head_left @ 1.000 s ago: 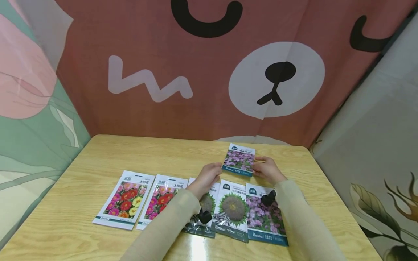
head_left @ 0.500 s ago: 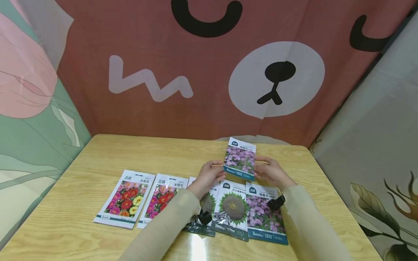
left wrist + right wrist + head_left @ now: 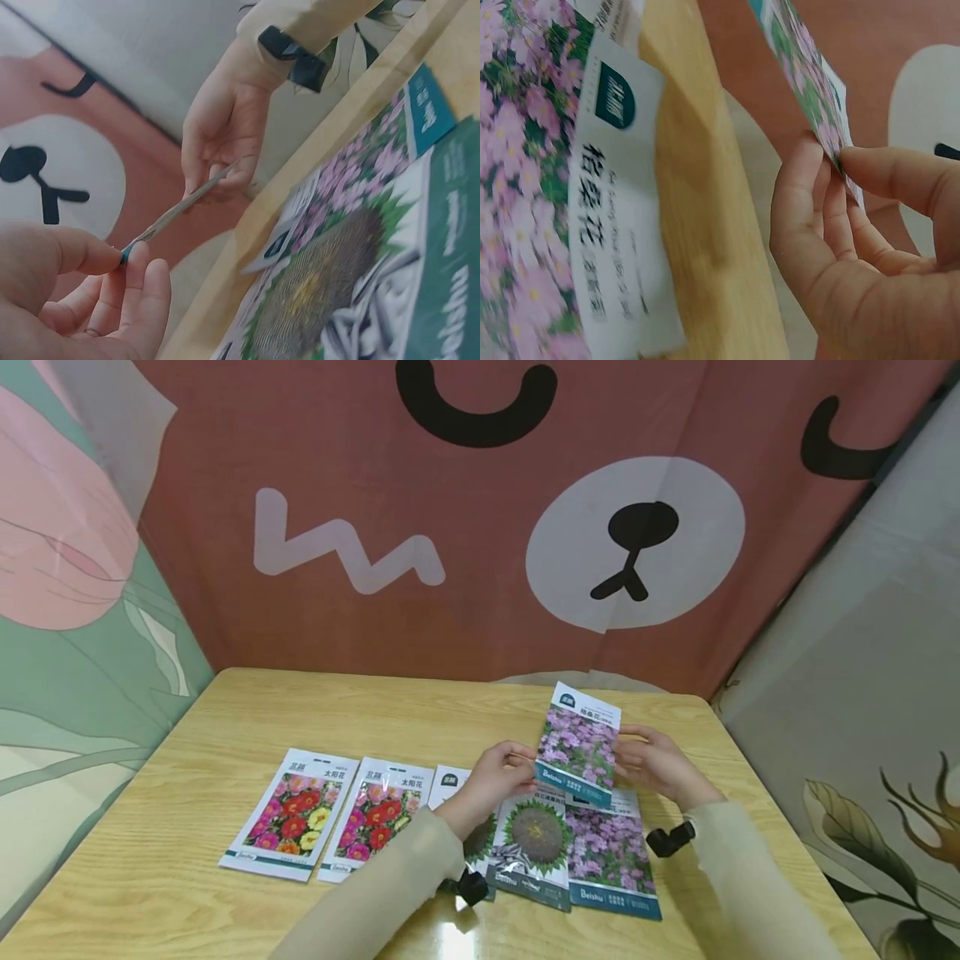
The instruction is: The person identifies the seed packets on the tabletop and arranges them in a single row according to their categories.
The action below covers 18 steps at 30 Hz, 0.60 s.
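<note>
A seed packet with purple flowers [image 3: 577,743] is held tilted above the table between both hands. My left hand [image 3: 495,781] pinches its lower left corner between thumb and fingers, as the left wrist view shows. On the opposite edge, my right hand [image 3: 660,764] pinches it; thumb and fingertips [image 3: 814,161] meet on the packet in the right wrist view. Just below lies a matching purple-flower packet [image 3: 611,860], its top partly covered by the raised one in the head view. Beside it is a sunflower packet [image 3: 534,835], and my left forearm hides much of another sunflower packet [image 3: 448,781].
Two packets with red and yellow flowers, the outer packet [image 3: 288,814] and the inner packet [image 3: 375,818], lie at the left of the row. The wooden table [image 3: 300,702] ends at a brown curtain with a bear face [image 3: 480,527]. Each wrist carries a small black camera [image 3: 472,887].
Both hands have moved right and nearer with the purple-flower packet, which is now raised and tilted more upright over the top of the row. The packets on the table have stayed put.
</note>
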Each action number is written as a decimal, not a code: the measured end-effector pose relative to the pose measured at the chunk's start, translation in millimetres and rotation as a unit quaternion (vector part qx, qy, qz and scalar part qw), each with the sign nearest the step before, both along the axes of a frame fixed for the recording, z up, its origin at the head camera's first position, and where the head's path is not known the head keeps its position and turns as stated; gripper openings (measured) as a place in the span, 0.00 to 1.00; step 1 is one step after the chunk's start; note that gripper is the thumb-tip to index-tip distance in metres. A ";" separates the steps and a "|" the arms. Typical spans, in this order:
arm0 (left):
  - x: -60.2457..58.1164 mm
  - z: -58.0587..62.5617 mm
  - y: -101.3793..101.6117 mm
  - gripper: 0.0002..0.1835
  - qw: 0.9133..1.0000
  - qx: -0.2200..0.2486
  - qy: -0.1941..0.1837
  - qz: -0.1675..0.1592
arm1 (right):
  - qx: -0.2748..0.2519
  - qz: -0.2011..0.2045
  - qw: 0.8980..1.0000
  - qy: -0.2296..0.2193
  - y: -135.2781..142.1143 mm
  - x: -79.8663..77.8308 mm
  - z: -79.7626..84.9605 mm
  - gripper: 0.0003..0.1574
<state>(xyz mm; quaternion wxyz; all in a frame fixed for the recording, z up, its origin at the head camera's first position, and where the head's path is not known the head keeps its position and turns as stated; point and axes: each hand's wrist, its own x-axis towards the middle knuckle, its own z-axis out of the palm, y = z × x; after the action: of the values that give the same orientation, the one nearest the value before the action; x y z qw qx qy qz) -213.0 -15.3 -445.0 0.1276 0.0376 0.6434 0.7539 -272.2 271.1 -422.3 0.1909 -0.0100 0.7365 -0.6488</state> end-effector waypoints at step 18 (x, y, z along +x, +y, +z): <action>35.9 -3.5 28.3 0.09 0.999 0.000 -0.005 -0.050 | -0.001 -0.013 1.000 0.013 50.3 9.8 12.4 0.16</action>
<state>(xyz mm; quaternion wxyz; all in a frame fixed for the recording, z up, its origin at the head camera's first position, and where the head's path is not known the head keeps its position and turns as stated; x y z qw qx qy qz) -177.1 12.9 -448.5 0.1677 0.0661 0.6401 0.7469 -262.4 321.4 -409.9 0.1727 -0.0089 0.7385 -0.6517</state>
